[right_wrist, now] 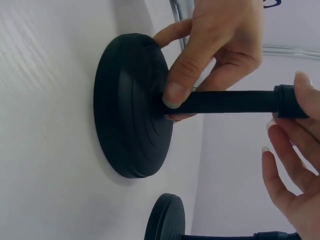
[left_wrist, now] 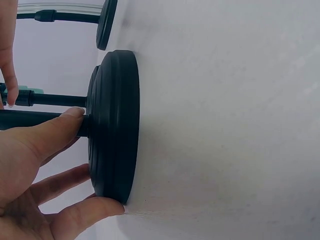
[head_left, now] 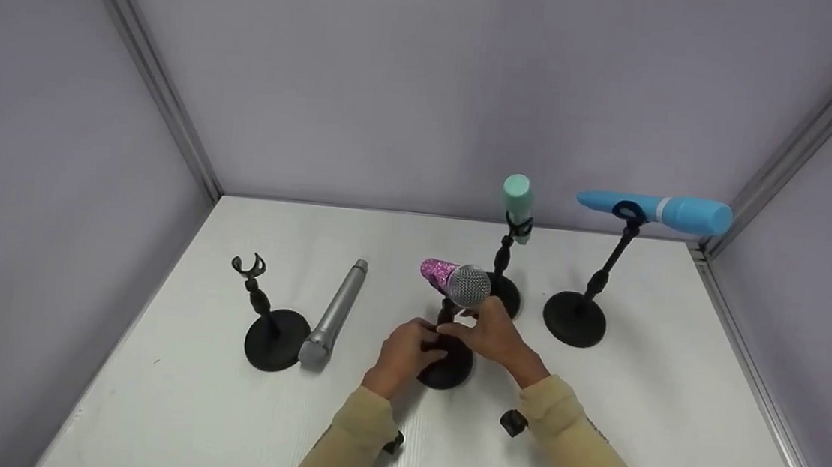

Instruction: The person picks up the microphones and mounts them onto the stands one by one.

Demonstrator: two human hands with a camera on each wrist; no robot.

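Note:
A pink glitter microphone (head_left: 438,273) with a silver mesh head lies in the clip of a black desktop microphone stand (head_left: 447,372) in the middle of the table. With thumb and fingers, my left hand (head_left: 399,354) grips the stand's pole just above the round base (right_wrist: 131,110); one fingertip touches the base rim in the left wrist view. Higher up, below the microphone head, my right hand (head_left: 495,336) holds the pole at its collar (right_wrist: 286,101) between thumb and fingers. The base sits flat on the white table (head_left: 168,392).
On the left stands a second stand (head_left: 275,342) with a bare clip, a silver microphone (head_left: 338,309) lying beside it. Behind my right hand, another stand holds a mint-green microphone (head_left: 517,196). A blue microphone (head_left: 692,215) rests in the stand (head_left: 576,319) at right. Grey walls enclose the table.

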